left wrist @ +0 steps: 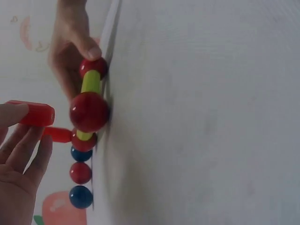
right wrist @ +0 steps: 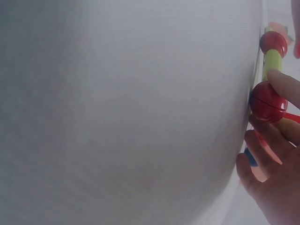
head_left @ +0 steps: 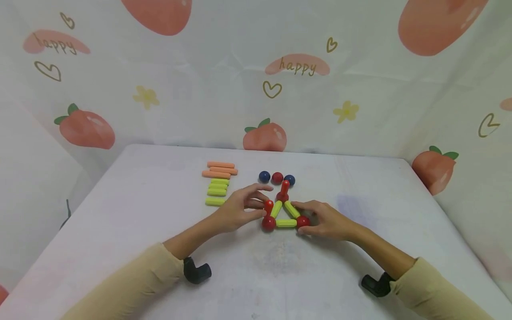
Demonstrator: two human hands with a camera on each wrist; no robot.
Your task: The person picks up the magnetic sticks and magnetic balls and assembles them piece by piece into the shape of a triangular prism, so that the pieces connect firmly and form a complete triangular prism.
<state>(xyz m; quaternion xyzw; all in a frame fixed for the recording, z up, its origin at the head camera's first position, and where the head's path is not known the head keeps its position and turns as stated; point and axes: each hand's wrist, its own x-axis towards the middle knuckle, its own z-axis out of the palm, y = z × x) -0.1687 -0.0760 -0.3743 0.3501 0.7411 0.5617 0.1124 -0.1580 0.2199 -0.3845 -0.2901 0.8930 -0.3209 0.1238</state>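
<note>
A triangle of yellow-green rods [head_left: 286, 223] joined by red balls lies flat on the table. My left hand [head_left: 238, 211] pinches a short red rod [left wrist: 38, 114] between thumb and fingers; in the left wrist view a small gap separates it from the front-left red ball [head_left: 269, 223]. With thumb and fingers, my right hand [head_left: 330, 221] grips the right-hand red ball [right wrist: 268, 102] at its sides. On the back red ball [head_left: 282, 197] another red rod [head_left: 285, 186] stands upright.
Behind the triangle are two blue balls [head_left: 264, 177] and a red ball [head_left: 277, 178] in a row. Orange rods [head_left: 216, 174] and loose yellow-green rods [head_left: 217, 192] lie to the left. A peach-printed cloth [head_left: 208, 102] hangs behind the white table [head_left: 256, 284].
</note>
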